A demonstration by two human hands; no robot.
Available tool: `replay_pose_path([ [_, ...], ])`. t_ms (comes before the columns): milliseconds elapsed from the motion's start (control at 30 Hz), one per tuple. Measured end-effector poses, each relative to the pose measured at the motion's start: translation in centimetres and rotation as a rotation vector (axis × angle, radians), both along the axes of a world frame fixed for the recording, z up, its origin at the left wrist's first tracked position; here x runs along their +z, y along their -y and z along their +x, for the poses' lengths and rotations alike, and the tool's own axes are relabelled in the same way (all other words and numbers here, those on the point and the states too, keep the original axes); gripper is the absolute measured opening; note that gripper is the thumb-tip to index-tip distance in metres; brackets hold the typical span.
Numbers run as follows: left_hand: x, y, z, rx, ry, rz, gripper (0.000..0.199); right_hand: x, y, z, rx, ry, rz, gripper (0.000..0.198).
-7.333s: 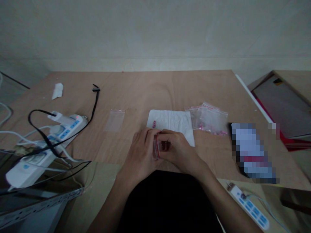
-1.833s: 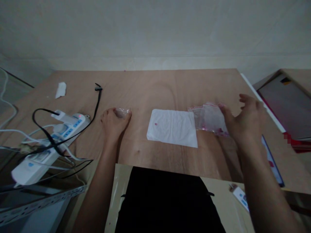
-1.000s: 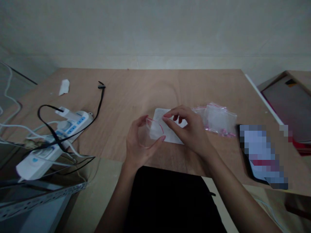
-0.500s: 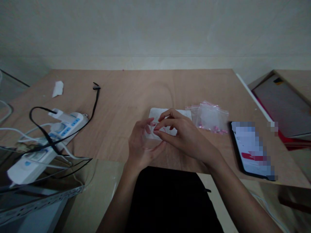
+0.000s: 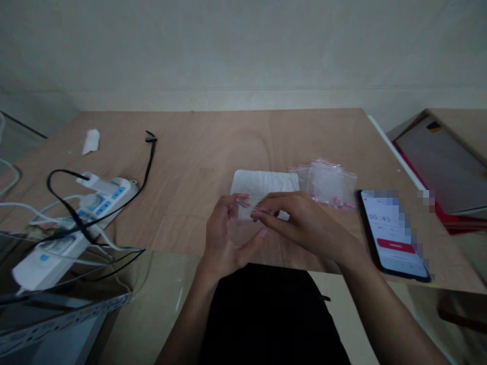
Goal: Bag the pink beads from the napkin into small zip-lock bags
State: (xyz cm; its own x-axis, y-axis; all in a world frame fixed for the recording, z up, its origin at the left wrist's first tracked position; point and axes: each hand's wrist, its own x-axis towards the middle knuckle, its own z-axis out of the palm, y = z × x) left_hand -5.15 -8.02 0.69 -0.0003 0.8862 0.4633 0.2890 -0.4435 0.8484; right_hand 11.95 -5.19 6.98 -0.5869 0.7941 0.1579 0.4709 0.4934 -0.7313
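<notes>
My left hand (image 5: 224, 235) is curled round a small clear zip bag (image 5: 243, 215) with a reddish strip at its top. The bag is hard to see against the table. Close to its right side, my right hand (image 5: 291, 218) has thumb and fingertips pinched together; what they hold is too small to make out. Behind both hands a white cloth or tissue (image 5: 262, 180) lies flat. Several more clear zip bags (image 5: 327, 180) lie overlapping to its right, with small pink-red pieces (image 5: 338, 203) at their lower ends.
A phone (image 5: 395, 238) showing a timer lies on the wooden table (image 5: 190, 167) at the right. On the left is a white power strip (image 5: 110, 200) with tangled cables and a black cord (image 5: 152, 152). A torn paper scrap (image 5: 91, 141) lies at the back left.
My right hand has moved slightly right and down, its fingers now lower and flatter. My left hand has shifted slightly right and down, and more of the white cloth shows.
</notes>
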Motion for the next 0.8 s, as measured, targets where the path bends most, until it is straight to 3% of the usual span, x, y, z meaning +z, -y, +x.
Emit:
replay_pose_path([
  [100,1.3,0.8,0.4,0.056,0.151,-0.065,0.013,0.9,0.8,0.6,-0.035,-0.047,0.073,0.015],
  [200,2.1,1.2,0.8,0.154,0.295,-0.11,0.014,1.5,1.7,1.2,-0.107,-0.108,0.09,0.009],
  [300,2.4,1.3,1.0,0.129,0.377,-0.122,0.016,1.6,2.4,1.6,-0.213,-0.184,0.077,0.008],
  [367,2.4,1.3,1.0,0.1,0.368,-0.129,0.017,1.5,2.5,1.7,-0.238,-0.183,0.119,0.009],
  [600,2.3,1.1,0.5,-0.043,0.262,-0.213,0.01,1.8,2.4,2.4,-0.205,-0.013,0.466,0.012],
  [700,2.1,1.0,0.5,0.02,0.266,-0.208,0.017,1.4,2.5,2.7,-0.143,0.027,0.456,0.015],
  [800,2.1,0.9,0.7,0.094,0.255,-0.213,0.007,0.6,2.7,2.6,-0.174,-0.037,0.378,0.012],
])
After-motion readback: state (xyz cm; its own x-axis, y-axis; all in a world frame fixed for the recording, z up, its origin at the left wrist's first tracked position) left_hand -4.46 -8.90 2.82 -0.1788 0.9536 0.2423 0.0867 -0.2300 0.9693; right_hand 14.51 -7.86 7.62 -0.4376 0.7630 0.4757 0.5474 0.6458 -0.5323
